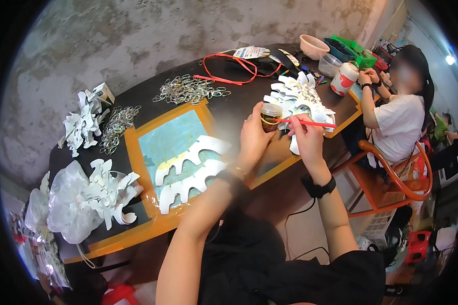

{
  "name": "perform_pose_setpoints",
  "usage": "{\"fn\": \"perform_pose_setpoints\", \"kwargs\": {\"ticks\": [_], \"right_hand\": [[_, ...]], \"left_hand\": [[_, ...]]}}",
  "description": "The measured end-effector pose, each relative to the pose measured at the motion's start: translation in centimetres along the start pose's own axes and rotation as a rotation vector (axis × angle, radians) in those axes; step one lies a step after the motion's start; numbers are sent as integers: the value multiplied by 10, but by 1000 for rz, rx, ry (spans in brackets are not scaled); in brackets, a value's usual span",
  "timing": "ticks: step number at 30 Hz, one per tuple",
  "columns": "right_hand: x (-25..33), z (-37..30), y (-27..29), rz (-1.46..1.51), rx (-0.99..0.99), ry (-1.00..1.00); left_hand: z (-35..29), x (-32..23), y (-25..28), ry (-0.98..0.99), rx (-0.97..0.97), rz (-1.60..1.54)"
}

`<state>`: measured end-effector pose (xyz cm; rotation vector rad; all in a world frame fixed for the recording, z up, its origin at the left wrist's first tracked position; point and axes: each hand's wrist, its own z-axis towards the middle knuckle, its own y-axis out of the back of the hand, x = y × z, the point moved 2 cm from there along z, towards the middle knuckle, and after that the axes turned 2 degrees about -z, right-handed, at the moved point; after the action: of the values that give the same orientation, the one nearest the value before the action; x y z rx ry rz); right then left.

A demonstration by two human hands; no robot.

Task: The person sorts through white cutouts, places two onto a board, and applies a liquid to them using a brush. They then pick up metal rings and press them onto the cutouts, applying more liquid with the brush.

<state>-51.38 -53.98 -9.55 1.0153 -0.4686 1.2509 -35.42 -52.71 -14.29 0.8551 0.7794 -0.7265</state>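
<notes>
My left hand [254,140] is closed around a small clear jar [271,113] with something dark in its lower part. A thin red stick [318,123] is pinched in my right hand [308,140]. Its left end meets the jar, and I cannot make out whether it has a brush tip. Left of my hands, two white scalloped strips [192,186] lie on a pale blue mat [170,127] edged with brown tape. The upper strip [188,156] has a yellowish patch at its left end. Beyond the jar spreads a pile of similar white pieces [297,96].
Metal rings [188,90] lie heaped on the dark table [137,81]. More white pieces [109,190] sit by a plastic bag [74,203] at left. A red ribbon [229,80], a red-and-white can [344,79] and bowls [314,47] stand farther back. A person [399,112] works at right.
</notes>
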Motion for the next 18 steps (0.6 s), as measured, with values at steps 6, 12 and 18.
{"fn": "perform_pose_setpoints", "kwargs": {"ticks": [6, 12, 18], "right_hand": [[-4, 10, -6, 42, -31, -27], [-4, 0, 15, 252, -138, -127], [-2, -16, 35, 270, -258, -129]], "left_hand": [[-2, 1, 0, -18, -11, -17], [-2, 2, -1, -3, 1, 19], [-2, 3, -1, -18, 12, 11]]}}
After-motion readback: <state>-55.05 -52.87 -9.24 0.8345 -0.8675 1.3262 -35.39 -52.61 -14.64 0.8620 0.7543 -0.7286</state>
